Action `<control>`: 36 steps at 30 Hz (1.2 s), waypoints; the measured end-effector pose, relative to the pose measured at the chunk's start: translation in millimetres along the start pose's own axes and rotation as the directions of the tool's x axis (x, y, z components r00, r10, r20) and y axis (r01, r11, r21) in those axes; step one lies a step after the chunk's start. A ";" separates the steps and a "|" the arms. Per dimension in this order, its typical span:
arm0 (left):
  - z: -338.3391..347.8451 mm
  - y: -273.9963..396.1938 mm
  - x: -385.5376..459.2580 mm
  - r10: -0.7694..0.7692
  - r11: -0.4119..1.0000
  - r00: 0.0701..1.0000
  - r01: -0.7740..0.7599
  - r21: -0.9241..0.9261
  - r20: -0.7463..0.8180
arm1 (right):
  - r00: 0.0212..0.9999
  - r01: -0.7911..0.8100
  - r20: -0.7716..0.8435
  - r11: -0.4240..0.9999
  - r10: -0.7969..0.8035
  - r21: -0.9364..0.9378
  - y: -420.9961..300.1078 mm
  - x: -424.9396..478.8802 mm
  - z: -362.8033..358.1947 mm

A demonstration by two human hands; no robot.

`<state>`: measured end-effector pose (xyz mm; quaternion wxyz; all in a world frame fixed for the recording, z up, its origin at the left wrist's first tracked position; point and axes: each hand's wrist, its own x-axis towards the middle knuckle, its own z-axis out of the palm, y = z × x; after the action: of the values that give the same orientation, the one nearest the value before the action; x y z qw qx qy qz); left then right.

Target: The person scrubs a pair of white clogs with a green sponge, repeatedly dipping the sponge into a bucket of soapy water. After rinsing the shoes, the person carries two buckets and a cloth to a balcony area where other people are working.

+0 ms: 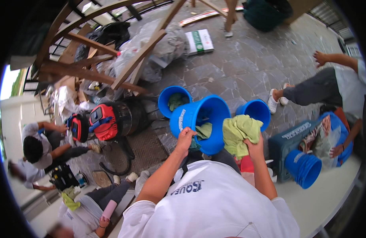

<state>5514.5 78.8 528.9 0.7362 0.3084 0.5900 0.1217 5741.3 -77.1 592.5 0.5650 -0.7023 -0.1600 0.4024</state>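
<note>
My left hand (186, 139) grips the rim of a large blue bucket (183, 119), which is tilted so that its mouth faces right. Inside that bucket lie a green cloth (204, 131) and some darker cloth that is hard to make out. A bunched yellow-green cloth (242, 132) hangs from my right hand (254, 145), just right of the bucket's mouth. Partly behind this cloth stands another blue bucket (260, 110). To the left of the tilted bucket, a third blue bucket (164, 104) holds a green cloth (177, 100).
Left are red-and-black vacuum cleaners (104, 122) with a black hose (131, 151). Wooden beams (141, 56) and plastic bags (174, 38) lie beyond. At right, a dark storage case (285, 148) and stacked blue buckets (302, 168) rest on a white table (314, 202). Several people are nearby.
</note>
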 end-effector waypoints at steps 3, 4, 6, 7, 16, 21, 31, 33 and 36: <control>-40.4 -14.1 10.2 -0.018 0.999 0.998 0.015 -0.048 -0.065 | 0.998 -0.044 0.043 0.997 0.046 -0.064 -20.8 -3.8 18.6; -56.0 -18.7 9.1 -0.049 0.998 0.994 0.046 -0.034 -0.098 | 0.996 -0.057 0.058 0.995 0.062 -0.078 -29.0 -4.5 25.5; -81.4 -31.0 -1.8 -0.105 0.976 0.983 0.073 -0.203 -0.151 | 0.992 -0.080 0.092 0.993 0.087 -0.082 -45.5 -2.7 39.1; -92.9 -37.0 -9.1 -0.118 0.959 0.981 0.071 -0.274 -0.156 | 0.989 -0.045 0.137 0.997 0.054 -0.068 -52.7 -0.9 47.0; -182.1 -81.5 -62.2 -0.345 0.725 0.854 -0.019 -0.688 -0.388 | 0.987 0.004 0.158 0.980 0.029 -0.200 -65.0 32.3 118.9; -226.3 -94.0 -76.3 -0.344 0.689 0.796 -0.147 -0.710 -0.498 | 0.939 -0.194 0.271 0.976 0.213 -0.097 -61.5 38.1 156.4; -218.9 -36.7 -73.0 -0.053 0.876 0.937 -0.121 -0.466 -0.345 | 0.569 0.382 0.771 0.738 0.287 -0.556 31.7 33.1 289.8; -213.0 -31.8 -57.6 -0.110 0.899 0.953 -0.025 -0.436 -0.282 | 0.669 0.347 0.662 0.646 0.337 -0.680 44.2 45.7 289.0; -188.4 -25.0 -21.8 -0.178 0.918 0.965 0.093 -0.386 -0.192 | 0.801 0.159 0.529 0.751 0.282 -0.641 45.3 65.1 252.4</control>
<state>5326.1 105.9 509.8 0.7172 0.1051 0.6548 0.2139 5583.2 120.9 516.2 0.1871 -0.6967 -0.4353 0.5385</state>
